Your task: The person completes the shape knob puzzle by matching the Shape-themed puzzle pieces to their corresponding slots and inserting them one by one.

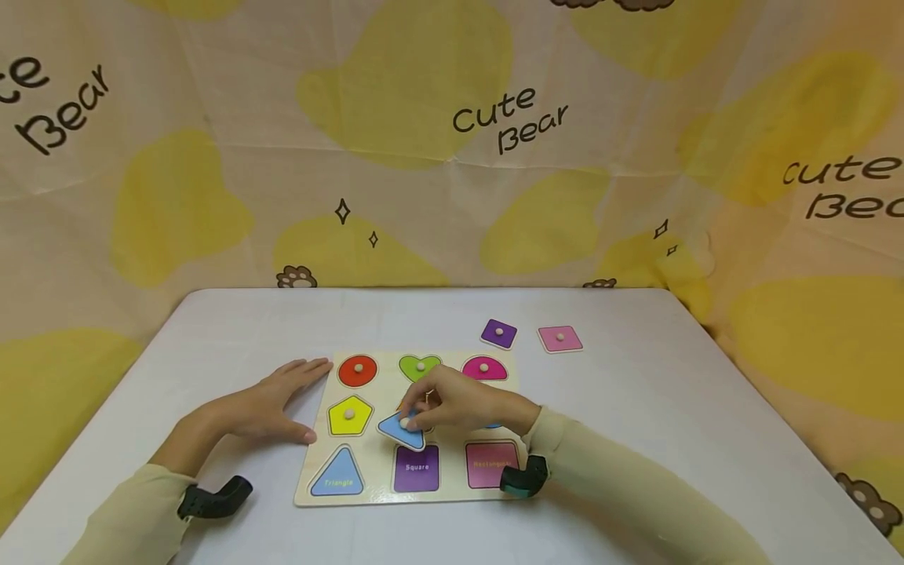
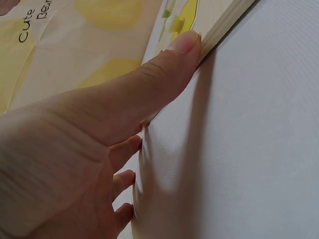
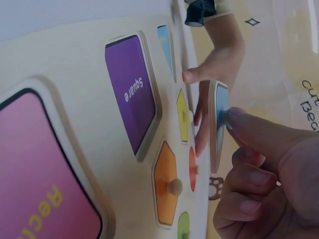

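A wooden shape puzzle board (image 1: 381, 479) lies on the table. My right hand (image 1: 459, 400) pinches the knob of a blue triangle piece (image 1: 400, 429), holding it over the board between the yellow pentagon (image 1: 349, 416) and the purple square slot (image 1: 417, 469). In the right wrist view the triangle piece (image 3: 219, 124) is raised off the board and tilted. The blue slot marked Triangle (image 1: 337, 475) shows at the board's near left. My left hand (image 1: 264, 404) lies at the board's left side with fingers spread, its thumb (image 2: 184, 47) touching the board's edge.
Beyond the board's far right corner lie a purple square piece (image 1: 499, 333) and a pink rectangle piece (image 1: 561, 338). Red circle (image 1: 357, 370), green heart (image 1: 417, 366) and magenta half-circle (image 1: 484, 367) pieces sit along the far row. A printed cloth (image 1: 424, 196) hangs behind the table.
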Demonstrator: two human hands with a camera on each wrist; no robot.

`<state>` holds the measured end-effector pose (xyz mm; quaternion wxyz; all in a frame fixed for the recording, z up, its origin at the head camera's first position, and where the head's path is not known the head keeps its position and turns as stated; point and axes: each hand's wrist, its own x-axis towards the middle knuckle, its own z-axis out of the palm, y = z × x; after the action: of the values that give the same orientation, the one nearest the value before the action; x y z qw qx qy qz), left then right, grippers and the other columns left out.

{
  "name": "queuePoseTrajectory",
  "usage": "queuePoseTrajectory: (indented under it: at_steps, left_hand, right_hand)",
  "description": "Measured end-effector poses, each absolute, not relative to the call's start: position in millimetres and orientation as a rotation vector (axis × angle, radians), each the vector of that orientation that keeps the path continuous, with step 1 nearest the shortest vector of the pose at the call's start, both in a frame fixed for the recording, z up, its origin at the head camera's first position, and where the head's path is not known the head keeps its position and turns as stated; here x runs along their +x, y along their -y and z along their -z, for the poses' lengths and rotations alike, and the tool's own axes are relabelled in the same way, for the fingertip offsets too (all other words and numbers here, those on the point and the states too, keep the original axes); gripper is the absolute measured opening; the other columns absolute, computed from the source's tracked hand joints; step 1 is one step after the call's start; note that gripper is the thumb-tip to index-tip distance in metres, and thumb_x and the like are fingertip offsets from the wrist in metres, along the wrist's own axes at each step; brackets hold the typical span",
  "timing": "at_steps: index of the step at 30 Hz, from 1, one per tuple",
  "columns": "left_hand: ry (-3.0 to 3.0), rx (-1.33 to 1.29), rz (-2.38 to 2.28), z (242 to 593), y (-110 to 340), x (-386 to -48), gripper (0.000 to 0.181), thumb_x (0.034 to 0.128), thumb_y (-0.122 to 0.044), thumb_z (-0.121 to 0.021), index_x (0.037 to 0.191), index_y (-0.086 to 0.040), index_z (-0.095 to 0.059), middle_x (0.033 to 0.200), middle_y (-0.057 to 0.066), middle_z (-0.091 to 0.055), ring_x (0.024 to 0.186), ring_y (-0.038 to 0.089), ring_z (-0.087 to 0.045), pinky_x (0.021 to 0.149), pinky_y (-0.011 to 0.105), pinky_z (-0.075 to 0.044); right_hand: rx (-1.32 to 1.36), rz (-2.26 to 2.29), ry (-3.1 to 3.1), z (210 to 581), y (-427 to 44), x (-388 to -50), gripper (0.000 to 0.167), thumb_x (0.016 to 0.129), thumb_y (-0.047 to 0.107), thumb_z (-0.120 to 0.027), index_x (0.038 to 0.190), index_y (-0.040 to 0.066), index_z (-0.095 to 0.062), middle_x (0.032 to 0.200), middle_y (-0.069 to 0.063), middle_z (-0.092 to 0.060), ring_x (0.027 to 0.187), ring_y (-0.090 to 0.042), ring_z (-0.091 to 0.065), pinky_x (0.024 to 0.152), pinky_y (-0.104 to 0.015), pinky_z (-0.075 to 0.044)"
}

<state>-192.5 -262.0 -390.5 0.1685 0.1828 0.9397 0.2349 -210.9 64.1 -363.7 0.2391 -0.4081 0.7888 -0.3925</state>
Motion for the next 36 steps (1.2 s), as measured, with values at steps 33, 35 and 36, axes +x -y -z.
queuePoseTrajectory:
  at_steps: [33, 35, 36]
  left_hand:
    - [-2.652, 0.601, -0.723, 386.3, 264.8, -191.6, 0.110, 0.0749, -0.046, -0.085, 0.160, -0.009, -0.026, 0.167, 0.023, -0.022, 0.150, 0.055, -0.011, 0.111, 0.082, -0.018]
    - [-2.650, 0.605, -0.727, 386.2, 264.9, -191.6, 0.110, 0.0751, -0.045, -0.084, 0.160, -0.009, -0.026, 0.167, 0.023, -0.022, 0.150, 0.055, -0.011, 0.111, 0.082, -0.018]
    - [-2.649, 0.605, -0.728, 386.2, 264.8, -191.7, 0.110, 0.0752, -0.046, -0.084, 0.160, -0.009, -0.026, 0.167, 0.023, -0.022, 0.150, 0.055, -0.010, 0.111, 0.082, -0.018]
  right_hand:
    - [-1.335, 0.818, -2.094, 372.8, 10.1, -192.4, 0.015, 0.093, 0.013, -0.073, 0.106, 0.009, -0.078, 0.064, 0.007, -0.043, 0.066, 0.000, -0.044, 0.064, -0.011, -0.036]
    - [-1.327, 0.804, -2.098, 373.0, 11.5, -191.7, 0.015, 0.093, 0.014, -0.073, 0.107, 0.010, -0.078, 0.063, 0.007, -0.044, 0.065, 0.000, -0.044, 0.063, -0.011, -0.036]
    - [-1.327, 0.798, -2.099, 373.6, 12.3, -191.5, 0.015, 0.093, 0.014, -0.073, 0.107, 0.010, -0.078, 0.063, 0.007, -0.044, 0.064, 0.000, -0.044, 0.062, -0.011, -0.036]
